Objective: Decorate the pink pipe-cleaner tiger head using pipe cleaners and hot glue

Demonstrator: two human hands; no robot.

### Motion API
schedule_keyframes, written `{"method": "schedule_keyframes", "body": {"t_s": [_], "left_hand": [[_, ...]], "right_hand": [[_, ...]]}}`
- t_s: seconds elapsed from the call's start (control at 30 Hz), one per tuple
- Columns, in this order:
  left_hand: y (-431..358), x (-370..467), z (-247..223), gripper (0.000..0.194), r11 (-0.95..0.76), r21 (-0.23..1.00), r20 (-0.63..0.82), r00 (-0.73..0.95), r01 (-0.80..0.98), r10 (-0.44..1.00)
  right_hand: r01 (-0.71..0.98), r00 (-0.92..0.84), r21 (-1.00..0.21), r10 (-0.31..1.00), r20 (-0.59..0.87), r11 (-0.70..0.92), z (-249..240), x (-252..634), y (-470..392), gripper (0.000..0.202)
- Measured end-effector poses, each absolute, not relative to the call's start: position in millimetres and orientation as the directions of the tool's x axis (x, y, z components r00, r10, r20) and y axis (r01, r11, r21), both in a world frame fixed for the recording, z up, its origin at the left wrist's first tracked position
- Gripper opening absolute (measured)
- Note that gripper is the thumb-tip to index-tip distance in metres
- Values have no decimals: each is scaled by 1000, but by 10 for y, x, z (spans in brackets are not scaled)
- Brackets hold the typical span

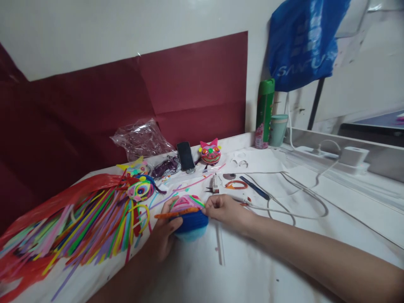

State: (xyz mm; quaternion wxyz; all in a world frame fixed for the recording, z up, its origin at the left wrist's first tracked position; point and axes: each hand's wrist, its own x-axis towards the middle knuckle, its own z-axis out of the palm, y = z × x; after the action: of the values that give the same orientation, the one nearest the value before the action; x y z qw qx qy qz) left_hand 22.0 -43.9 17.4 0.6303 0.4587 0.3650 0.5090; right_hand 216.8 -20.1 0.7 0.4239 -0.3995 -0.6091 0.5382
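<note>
My left hand [168, 229] is closed around the left side of a rounded craft piece [192, 225], blue and pale blue below with pink and green strips on top. Across its middle lies an orange pipe cleaner [179, 213], whose free end sticks out to the left past my thumb. My right hand [225, 211] pinches at the piece's upper right edge, where the pipe cleaner's other end seems to be; the fingers hide the exact grip. Just beyond my right hand a white glue gun [216, 184] and orange-handled scissors [236, 184] lie on the table.
At left, many coloured pipe cleaners [91, 225] spread over a red plastic bag [78, 191], beside decorated craft heads [141, 188]. A phone [186, 156] and a pink craft head [210, 152] are at the back. A cable [303, 216], green spray can [264, 113] and lidded cup [278, 131] are right.
</note>
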Motion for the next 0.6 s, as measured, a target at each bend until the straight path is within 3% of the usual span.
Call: {"method": "schedule_keyframes", "body": {"t_s": [0.17,0.37,0.6], "left_hand": [[-396,208,32,77,69,935,13,228,-347,974],[-355,217,-27,53,87,929,-4,225,-361,974],[-380,271,4,67,61,970,-57,22,-237,998]], "right_hand": [[46,-321,-997,946,49,68,31,2193,-187,34],[66,-299,-997,954,21,43,77,2138,-262,30],[138,-270,-977,955,122,164,28,2038,-337,23]]}}
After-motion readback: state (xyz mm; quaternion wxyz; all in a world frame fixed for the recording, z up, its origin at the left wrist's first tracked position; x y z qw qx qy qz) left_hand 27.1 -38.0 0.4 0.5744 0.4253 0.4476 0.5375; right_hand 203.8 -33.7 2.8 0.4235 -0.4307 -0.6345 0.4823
